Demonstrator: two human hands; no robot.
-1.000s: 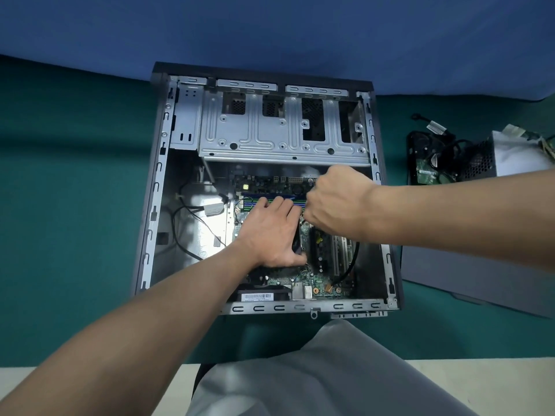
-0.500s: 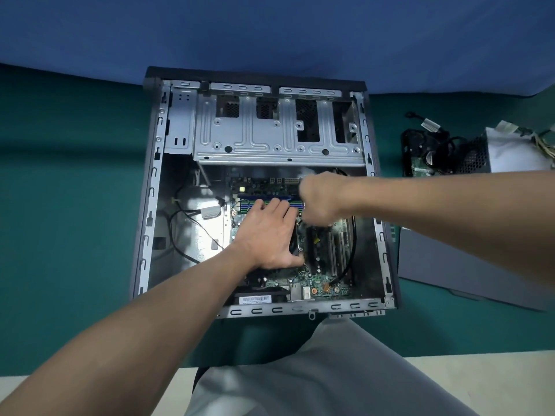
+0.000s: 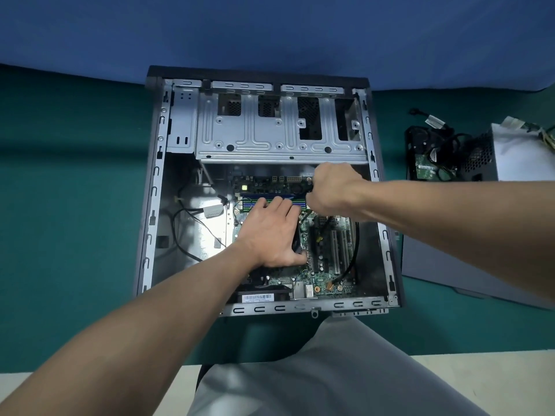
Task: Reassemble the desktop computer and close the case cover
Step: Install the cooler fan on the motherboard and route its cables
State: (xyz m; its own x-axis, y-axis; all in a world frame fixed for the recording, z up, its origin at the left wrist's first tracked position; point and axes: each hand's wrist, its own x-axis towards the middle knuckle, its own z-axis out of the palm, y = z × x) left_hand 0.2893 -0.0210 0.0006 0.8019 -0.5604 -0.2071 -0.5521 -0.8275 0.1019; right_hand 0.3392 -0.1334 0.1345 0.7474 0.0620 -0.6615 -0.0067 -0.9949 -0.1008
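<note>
- Nearest the viewer, grey trousers (image 3: 330,370) are seen at the near edge of the green surface (image 3: 75,205). The open computer case (image 3: 150,205) is laid on its side at the middle of that surface.
- Inside the case, the motherboard (image 3: 327,283) is seated toward the right wall. A black cable (image 3: 351,265) is draped along its right edge, beside the expansion slots (image 3: 336,250).
- The left hand (image 3: 270,232) is laid flat with fingers straight on a black cooler (image 3: 295,244) at the middle of the board. Nothing is gripped, and the cooler is judged to be held down.
- The memory slots (image 3: 270,195) are touched by the left fingertips, and their long axis runs left to right across the board.
- The right hand (image 3: 333,187) is curled tight just beyond and to the right of those fingertips, over the right end of the slots. A small dark object (image 3: 309,187) is clasped in it, but its kind cannot be made out.
- Securing the cooler is judged to be the step in hand, and the right hand is the nearer to its far right corner.
- The drive cage (image 3: 270,136) is fixed across the far end of the case.
- The case cover (image 3: 450,265) is laid flat toward the right edge of the surface, partly hidden by the right forearm. It lies well apart from both hands and nearer the right arm, and a power supply (image 3: 516,157) is set beyond it.
</note>
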